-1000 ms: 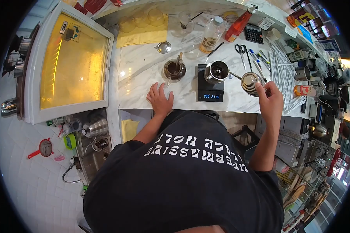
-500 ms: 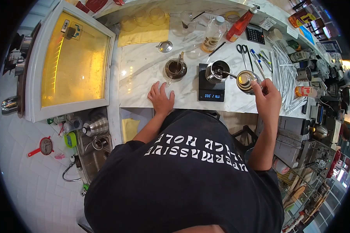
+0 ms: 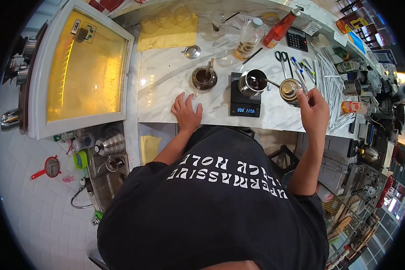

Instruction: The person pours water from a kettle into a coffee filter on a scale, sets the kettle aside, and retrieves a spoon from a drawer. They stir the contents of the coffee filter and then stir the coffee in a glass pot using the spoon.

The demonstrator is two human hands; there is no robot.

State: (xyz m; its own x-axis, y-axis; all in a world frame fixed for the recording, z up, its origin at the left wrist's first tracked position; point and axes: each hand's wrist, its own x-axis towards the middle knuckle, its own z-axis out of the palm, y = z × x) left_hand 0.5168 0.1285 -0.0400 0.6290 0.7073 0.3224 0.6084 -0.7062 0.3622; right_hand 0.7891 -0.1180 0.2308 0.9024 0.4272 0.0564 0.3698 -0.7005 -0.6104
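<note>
Over the table (image 3: 159,96), the right hand (image 3: 314,110) is closed on the kettle (image 3: 289,87), its thin spout (image 3: 273,83) reaching to the metal cup (image 3: 244,91) on the black scale (image 3: 238,102). The left hand (image 3: 186,113) rests open on the table, holding nothing, its fingertips near the handle of the glass pot (image 3: 213,85).

A wobble of the right wrist could send liquid over the cup's rim onto the scale, and too steep a tip could splash. The spout might also knock the cup askew. A careless slide of the left hand could nudge the pot.

I count one kettle, one cup, one scale, one pot, one loose lid (image 3: 193,52), one clear bottle (image 3: 246,42), one red bottle (image 3: 278,31), one calculator (image 3: 297,39) and three glasses on the yellow cloth (image 3: 166,42). The pens (image 3: 303,67) overlap too much to count.
</note>
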